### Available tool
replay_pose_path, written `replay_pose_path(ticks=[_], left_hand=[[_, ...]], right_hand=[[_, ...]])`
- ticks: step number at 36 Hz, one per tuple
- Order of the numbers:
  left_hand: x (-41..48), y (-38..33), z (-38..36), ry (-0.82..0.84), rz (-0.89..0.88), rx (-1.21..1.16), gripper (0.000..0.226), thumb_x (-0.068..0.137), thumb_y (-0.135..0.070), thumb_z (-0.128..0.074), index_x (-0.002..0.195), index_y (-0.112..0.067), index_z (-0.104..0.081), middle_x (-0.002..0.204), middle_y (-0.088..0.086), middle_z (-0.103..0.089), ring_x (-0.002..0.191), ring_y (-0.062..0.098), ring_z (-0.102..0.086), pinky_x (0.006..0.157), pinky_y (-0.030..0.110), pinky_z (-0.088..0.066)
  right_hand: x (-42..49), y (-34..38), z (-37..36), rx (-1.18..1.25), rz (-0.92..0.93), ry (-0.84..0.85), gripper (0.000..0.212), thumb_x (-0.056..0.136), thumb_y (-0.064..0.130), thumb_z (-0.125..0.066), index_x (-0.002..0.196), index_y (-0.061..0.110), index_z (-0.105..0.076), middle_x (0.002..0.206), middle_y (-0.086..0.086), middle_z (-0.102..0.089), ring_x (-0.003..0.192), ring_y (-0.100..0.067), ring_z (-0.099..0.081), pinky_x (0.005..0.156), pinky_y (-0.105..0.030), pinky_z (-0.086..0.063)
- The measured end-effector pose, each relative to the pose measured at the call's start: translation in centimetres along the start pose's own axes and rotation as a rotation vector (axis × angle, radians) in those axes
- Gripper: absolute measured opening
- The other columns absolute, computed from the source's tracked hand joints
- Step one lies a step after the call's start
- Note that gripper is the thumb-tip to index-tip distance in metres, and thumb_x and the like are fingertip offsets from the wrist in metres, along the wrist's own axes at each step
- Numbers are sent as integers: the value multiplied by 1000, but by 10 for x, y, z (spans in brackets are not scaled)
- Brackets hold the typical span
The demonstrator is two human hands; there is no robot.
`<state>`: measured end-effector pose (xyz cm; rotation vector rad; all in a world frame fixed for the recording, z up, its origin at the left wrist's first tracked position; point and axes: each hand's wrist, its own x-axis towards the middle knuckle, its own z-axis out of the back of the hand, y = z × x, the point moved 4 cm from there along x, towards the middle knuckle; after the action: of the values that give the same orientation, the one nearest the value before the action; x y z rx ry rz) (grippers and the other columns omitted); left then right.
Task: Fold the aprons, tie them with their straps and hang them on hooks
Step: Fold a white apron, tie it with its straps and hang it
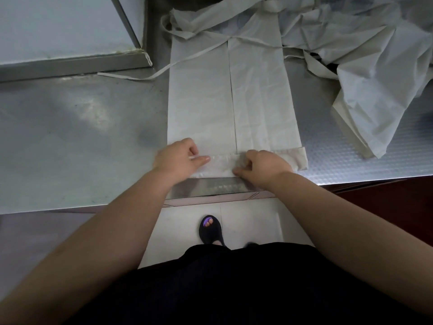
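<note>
Dark clothing (pixel 234 289) fills the 6 o'clock edge of the view, and both bare forearms reach up from it toward the middle. Beyond them a steel counter (pixel 82 141) spans the view from 9 to 3 o'clock. On it lies a pale apron (pixel 210 102), folded lengthwise into a long strip that runs from the counter's near edge toward 12 o'clock, its two flaps meeting in a seam down the middle. A heap of aprons (pixel 363 66) lies crumpled at 1 to 2 o'clock, just beside the strip. A raised grey panel (pixel 58 26) sits at 10 o'clock. The apron's near end is turned up into a short roll (pixel 222 165). The left hand (pixel 178 158) grasps the roll's 9 o'clock part, fingers curled over it and thumb along it. The right hand (pixel 262 165) pinches it toward 3 o'clock. A thin strap (pixel 140 76) trails from the apron's top toward 10 o'clock. A black slipper (pixel 210 229) stands on the tiled floor at 6 o'clock.
</note>
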<state>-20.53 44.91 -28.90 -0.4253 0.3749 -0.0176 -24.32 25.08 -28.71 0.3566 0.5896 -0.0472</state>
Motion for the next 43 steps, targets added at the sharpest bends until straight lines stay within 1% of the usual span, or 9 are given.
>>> replay_pose_path(ticks=[6,12,19,22,24,27,30,34,43], left_hand=[[-22,42,9,76,256,-513,48,75,-36,-77,114,-19,-56,111,-3,-59,99,14,-56,81,24,-42],[-26,46,6,-28,216,-334,17,88,-26,-64,85,-10,-59,82,4,-61,78,22,-55,65,30,-38],[-37,51,-1,-196,397,-164,23,91,-30,-56,101,-10,-55,106,10,-64,104,30,-56,81,32,-42],[-48,38,3,-434,280,-18,24,88,-13,-57,110,-3,-54,114,19,-57,107,39,-49,86,42,-41],[-52,14,4,-556,-71,19,27,83,-3,-55,110,-3,-60,112,21,-56,102,42,-52,86,44,-43],[-53,-20,-23,-229,-581,94,38,87,-17,-41,117,-10,-64,126,16,-58,113,37,-55,98,43,-42],[-57,-21,-50,105,-476,307,52,100,-42,-27,149,-26,-21,159,-4,-5,146,16,-4,116,35,-3],[-59,-3,-57,120,-419,377,74,80,-67,3,148,-39,6,151,-13,26,141,8,23,111,31,16],[-58,-1,-41,11,-294,286,83,74,-68,-4,146,-33,-26,156,-11,-14,142,13,-9,111,33,-12]], right_hand=[[1,3,3,-43,2,19,47,90,51,-51,120,14,-49,114,-8,-57,107,-27,-53,77,-30,-37],[2,2,2,-36,-7,32,46,91,51,-51,117,14,-49,114,-8,-57,106,-26,-52,77,-30,-37],[1,0,0,-23,-17,6,49,89,53,-51,121,15,-48,115,-7,-57,107,-27,-53,77,-31,-38],[1,-1,-1,-22,-18,-4,48,89,53,-51,117,15,-48,113,-7,-57,105,-27,-53,77,-31,-39],[1,-2,-1,-20,-16,-6,45,89,53,-51,113,15,-49,111,-7,-57,103,-27,-54,76,-31,-39],[2,-2,-3,-8,-5,-16,45,89,53,-52,112,14,-49,112,-8,-58,102,-27,-54,76,-31,-38],[-1,-6,-1,77,4,-39,54,88,53,-55,121,11,-48,117,-8,-55,107,-27,-53,80,-30,-38],[-11,-34,6,121,-27,-134,40,92,39,-54,124,14,-50,123,-8,-48,111,-27,-49,89,-32,-40],[-21,-63,17,-250,-165,-263,33,91,14,-42,124,9,-48,125,-15,-46,117,-34,-42,95,-38,-34]])
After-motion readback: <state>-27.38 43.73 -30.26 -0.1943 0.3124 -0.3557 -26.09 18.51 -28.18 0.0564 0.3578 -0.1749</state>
